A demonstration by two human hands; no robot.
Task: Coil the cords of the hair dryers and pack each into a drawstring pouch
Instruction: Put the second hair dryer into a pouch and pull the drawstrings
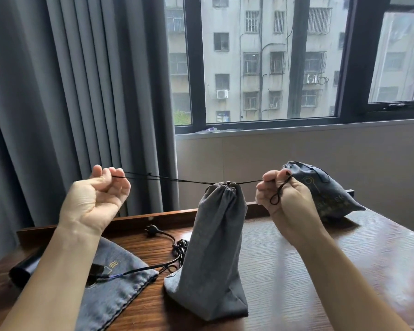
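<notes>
A filled grey drawstring pouch (213,247) stands upright in the middle of the wooden table (308,259), its mouth cinched tight. My left hand (98,199) pinches the black drawstring (167,179) out to the left, and my right hand (282,194) grips the other end, whose loop hangs over the palm. The string is taut between both hands. Behind my right hand lies a second filled grey pouch (330,194). At front left an empty flat pouch (115,287) lies under a black hair dryer (26,268), whose cord (170,256) and plug (152,229) are loose on the table.
The table has a raised back rim (153,217). Grey curtains (81,103) hang behind on the left, and a window with a dark frame (296,68) fills the back wall. Bare tabletop lies to the right of the standing pouch.
</notes>
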